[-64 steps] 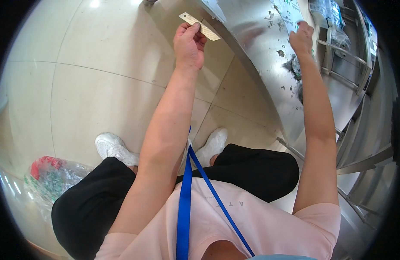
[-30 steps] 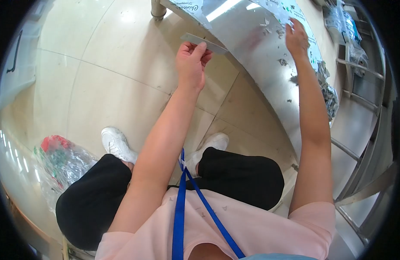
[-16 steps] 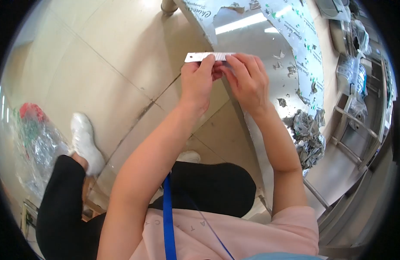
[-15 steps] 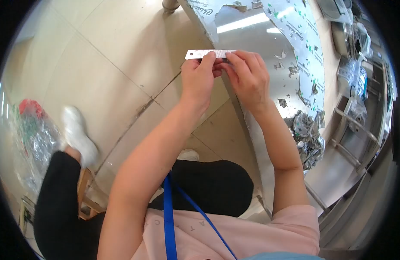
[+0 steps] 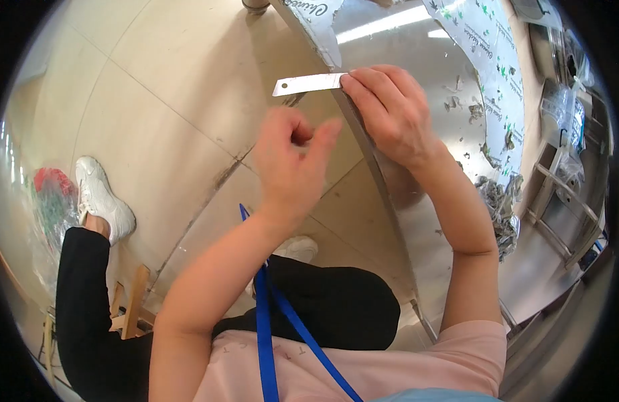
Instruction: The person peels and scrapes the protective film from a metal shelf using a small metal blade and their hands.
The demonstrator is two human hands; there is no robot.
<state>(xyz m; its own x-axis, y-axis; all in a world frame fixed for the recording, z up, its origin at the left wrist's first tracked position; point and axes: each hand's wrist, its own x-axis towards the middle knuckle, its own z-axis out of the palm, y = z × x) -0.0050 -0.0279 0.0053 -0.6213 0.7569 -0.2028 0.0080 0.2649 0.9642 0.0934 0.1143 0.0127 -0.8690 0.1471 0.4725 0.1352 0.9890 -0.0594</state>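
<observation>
We see the flat, pale, narrow strip (image 5: 308, 84) pinched at one end by the right grip (image 5: 390, 114), the thumb and fingers closed on it. The strip sticks out to the left of that grip, and a small round hole (image 5: 285, 86) shows near its free end. The left grip (image 5: 289, 161) is released: we see its fingers loosely curled and its thumb spread away from them, all somewhat blurred. It stands below the strip, near but apart from it, to the left of and lower than the right grip.

Beyond the right grip and to its right we have the shiny grey steel table (image 5: 417, 63); whether the hand touches it, we cannot tell. Farther right of that grip, a torn pale film printed with green leaves (image 5: 500, 74) covers part of the table, and small dark scraps (image 5: 475, 112) lie between. Right of the grip and lower, we see a crumpled heap of grey film (image 5: 502, 208) near the forearm.

Well to the left of the left grip, a clear plastic bag with red and green parts (image 5: 53, 184) lies on the beige tiled floor (image 5: 155, 87), beside a white shoe (image 5: 105, 201). Below the same grip, a blue fabric strap (image 5: 264, 342) crosses the pale pink shirt (image 5: 423, 362).
</observation>
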